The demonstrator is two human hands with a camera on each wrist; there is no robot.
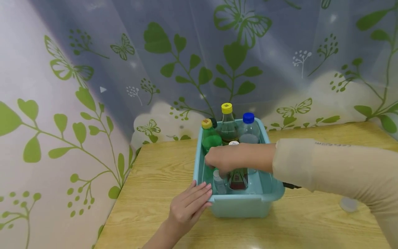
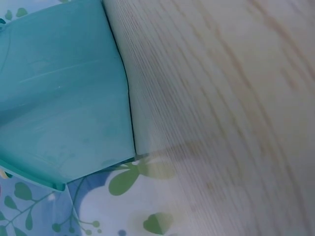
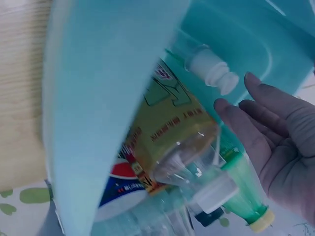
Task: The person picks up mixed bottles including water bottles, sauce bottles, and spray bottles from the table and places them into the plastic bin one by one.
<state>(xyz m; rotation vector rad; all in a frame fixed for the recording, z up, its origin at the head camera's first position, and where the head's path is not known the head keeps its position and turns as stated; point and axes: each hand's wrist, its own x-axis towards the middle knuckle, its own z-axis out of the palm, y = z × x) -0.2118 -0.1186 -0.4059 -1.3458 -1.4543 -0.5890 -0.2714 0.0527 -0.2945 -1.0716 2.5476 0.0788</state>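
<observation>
A light-blue plastic bin (image 1: 239, 207) holds several bottles. My right hand (image 1: 222, 157) reaches down into its left side, over a small clear bottle with a white top (image 1: 220, 185). In the right wrist view, thumb and fingers (image 3: 246, 129) are spread beside that white top (image 3: 209, 69), with a gap between. A green bottle with a yellow cap (image 1: 212, 139) stands just behind the hand; a white-capped bottle with dark liquid (image 1: 238, 182) is under the forearm. My left hand (image 1: 189, 206) rests with straight fingers on the bin's front-left rim.
At the back of the bin stand a clear bottle with a yellow cap (image 1: 229, 127) and one with a blue cap (image 1: 248, 130). A small translucent round object (image 1: 349, 204) lies on the wooden table (image 1: 149, 207) at right. A patterned curtain (image 1: 192, 86) hangs behind.
</observation>
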